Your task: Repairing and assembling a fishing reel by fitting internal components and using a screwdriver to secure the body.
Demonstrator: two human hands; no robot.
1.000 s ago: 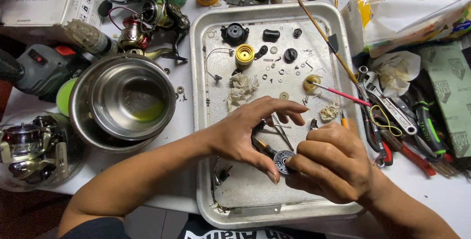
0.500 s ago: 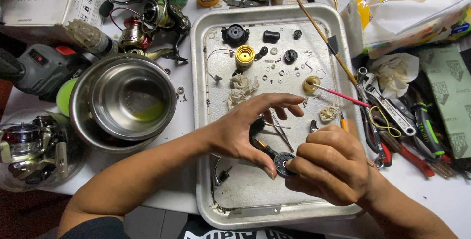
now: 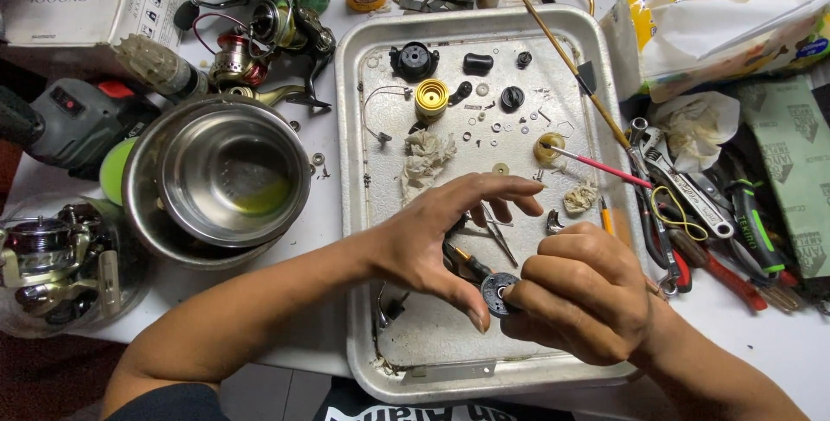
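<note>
Over the near half of a metal tray (image 3: pixel 363 127), my left hand (image 3: pixel 432 235) and my right hand (image 3: pixel 584 291) meet around a small dark round reel part (image 3: pixel 497 293). My right hand's fingers are curled about the part from the right. The thumb of my left hand presses its left edge, with the other left fingers spread above it. A small tool with an orange band (image 3: pixel 462 258) lies under my left palm, next to tweezers (image 3: pixel 500 235).
The tray also holds a yellow spool (image 3: pixel 431 98), black knobs (image 3: pixel 413 60), a crumpled tissue (image 3: pixel 425 160), tiny washers and a pink-handled brush (image 3: pixel 596 166). Left of it stand nested steel bowls (image 3: pixel 220 175) and fishing reels (image 3: pixel 264 28). Pliers and wrenches (image 3: pixel 692 205) lie to the right.
My left fingers have stretched out a little further over the tray. Both hands stay on the round part in about the same place.
</note>
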